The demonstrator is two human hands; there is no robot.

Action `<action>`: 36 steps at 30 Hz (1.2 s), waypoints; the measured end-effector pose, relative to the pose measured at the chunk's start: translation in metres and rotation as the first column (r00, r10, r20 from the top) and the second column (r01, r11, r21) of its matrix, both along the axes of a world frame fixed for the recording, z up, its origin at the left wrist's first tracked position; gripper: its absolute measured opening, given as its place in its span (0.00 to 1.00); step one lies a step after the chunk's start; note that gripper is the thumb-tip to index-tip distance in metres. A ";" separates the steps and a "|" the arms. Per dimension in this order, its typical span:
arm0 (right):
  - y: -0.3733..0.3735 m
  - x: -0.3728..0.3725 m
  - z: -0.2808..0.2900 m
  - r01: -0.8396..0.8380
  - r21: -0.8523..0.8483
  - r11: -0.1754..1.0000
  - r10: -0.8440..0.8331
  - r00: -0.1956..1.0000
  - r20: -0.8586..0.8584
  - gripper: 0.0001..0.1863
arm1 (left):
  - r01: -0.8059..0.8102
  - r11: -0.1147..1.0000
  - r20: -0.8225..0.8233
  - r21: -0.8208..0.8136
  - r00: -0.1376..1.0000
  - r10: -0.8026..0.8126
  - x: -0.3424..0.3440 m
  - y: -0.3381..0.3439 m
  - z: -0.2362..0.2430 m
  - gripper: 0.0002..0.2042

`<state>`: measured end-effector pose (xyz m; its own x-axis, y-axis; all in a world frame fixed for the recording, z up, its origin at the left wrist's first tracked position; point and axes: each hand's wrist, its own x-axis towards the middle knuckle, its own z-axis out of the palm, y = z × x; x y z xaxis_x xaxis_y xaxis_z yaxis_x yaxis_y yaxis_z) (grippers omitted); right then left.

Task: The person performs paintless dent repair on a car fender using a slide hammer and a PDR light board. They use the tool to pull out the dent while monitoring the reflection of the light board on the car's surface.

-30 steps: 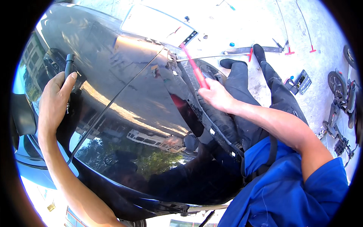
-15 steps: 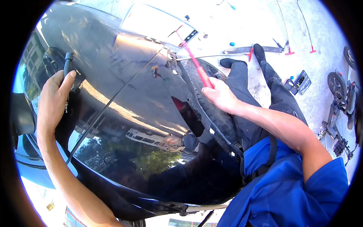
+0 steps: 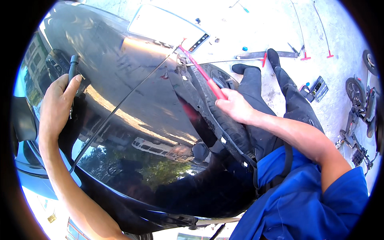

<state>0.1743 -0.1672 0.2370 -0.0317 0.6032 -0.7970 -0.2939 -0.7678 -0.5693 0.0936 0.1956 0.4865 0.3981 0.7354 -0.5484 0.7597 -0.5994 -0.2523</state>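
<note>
My left hand (image 3: pixel 57 104) is closed around a dark rod-shaped tool (image 3: pixel 73 66) with a thick blunt end. It rests against the glossy dark car panel (image 3: pixel 140 100) near the door handle. My right hand (image 3: pixel 236 107) grips a slim hammer (image 3: pixel 200 70) by its red handle. The small hammer head points away from me, over the panel's edge near the long seam, and I cannot tell if it touches. Beneath the hammer lie the wheel arch edge (image 3: pixel 214 116) and the tyre (image 3: pixel 228 124). A thin metal rod (image 3: pixel 224 61) with a red T-shaped handle reaches to the panel edge.
A white rectangular light board (image 3: pixel 166 26) stands beyond the panel. Farther right, two red-handled rods (image 3: pixel 305 48), a flat dark bar (image 3: pixel 280 53) and an open tool case (image 3: pixel 319 88) lie on the pale floor. Scooters (image 3: pixel 360 96) stand at the right. My legs (image 3: pixel 260 96) extend beside the wheel.
The hammer head has come down toward the panel edge, and my right hand has dropped slightly. My left hand and its rod-shaped tool have stayed nearly still.
</note>
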 end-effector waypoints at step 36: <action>-0.002 -0.002 -0.003 0.016 -0.014 1.000 -0.016 1.000 0.000 0.14 | -0.027 1.000 -0.039 -0.009 0.999 0.026 0.002 0.002 0.000 0.22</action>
